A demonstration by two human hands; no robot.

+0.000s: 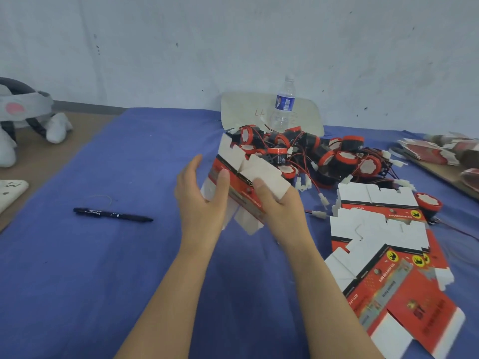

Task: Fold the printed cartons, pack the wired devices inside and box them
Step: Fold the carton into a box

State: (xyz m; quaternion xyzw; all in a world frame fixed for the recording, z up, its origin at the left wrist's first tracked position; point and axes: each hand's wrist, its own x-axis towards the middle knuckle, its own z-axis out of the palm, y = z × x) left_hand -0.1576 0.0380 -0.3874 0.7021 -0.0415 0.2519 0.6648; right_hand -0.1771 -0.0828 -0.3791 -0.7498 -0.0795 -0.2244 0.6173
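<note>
Both hands hold a red and black printed carton (243, 185) with white flaps above the blue cloth at the centre. My left hand (202, 200) grips its left side, thumb on the printed face. My right hand (280, 206) grips its right side, thumb pressed on a white flap. Behind the carton lies a pile of black and red wired devices (311, 154) with red wires and white plugs. One more device (427, 204) sits apart at the right. Several flat printed cartons (383, 255) lie spread at the right.
A clear water bottle (283, 104) stands on a pale card (241, 107) against the wall. A black pen (111, 215) lies on the blue cloth (103, 281) at the left. More carton stacks (440, 149) lie far right. Grey and white objects (23, 120) rest at the far left.
</note>
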